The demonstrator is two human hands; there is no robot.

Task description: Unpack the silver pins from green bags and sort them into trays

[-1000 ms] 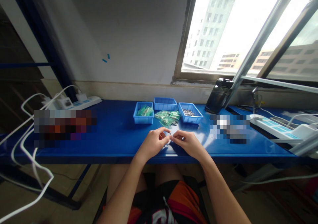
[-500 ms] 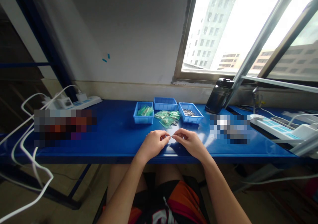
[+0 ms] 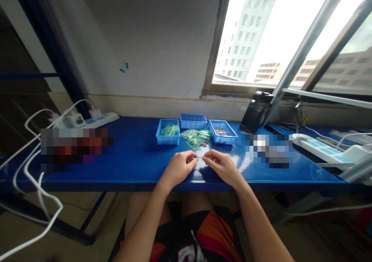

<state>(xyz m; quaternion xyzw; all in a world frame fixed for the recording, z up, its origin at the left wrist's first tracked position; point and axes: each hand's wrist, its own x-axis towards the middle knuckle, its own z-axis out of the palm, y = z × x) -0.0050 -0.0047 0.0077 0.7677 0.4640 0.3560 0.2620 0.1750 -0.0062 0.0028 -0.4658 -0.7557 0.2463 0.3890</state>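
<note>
Between my two hands, just above the blue table [image 3: 130, 165], a thin metal pin-like piece [image 3: 200, 157] spans from fingertip to fingertip. My left hand [image 3: 182, 167] pinches one end and my right hand [image 3: 219, 164] pinches the other. The piece is too small for its exact kind to show. Beyond the hands lies a pile of small green plastic packets [image 3: 197, 138]. Left of the pile, a blue bin [image 3: 167, 139] holds more green packets. To its right, another blue bin [image 3: 223, 139] contains many small metal parts.
A third blue bin [image 3: 193, 122] stands at the back against the wall. A black bottle [image 3: 255, 111] is under the window. Power strips [image 3: 101, 119] and white cables flank both sides, and blurred items lie left and right.
My fingertips have drawn slightly apart, so more of the thin metal piece shows between them. The bins and packets have stayed in place.
</note>
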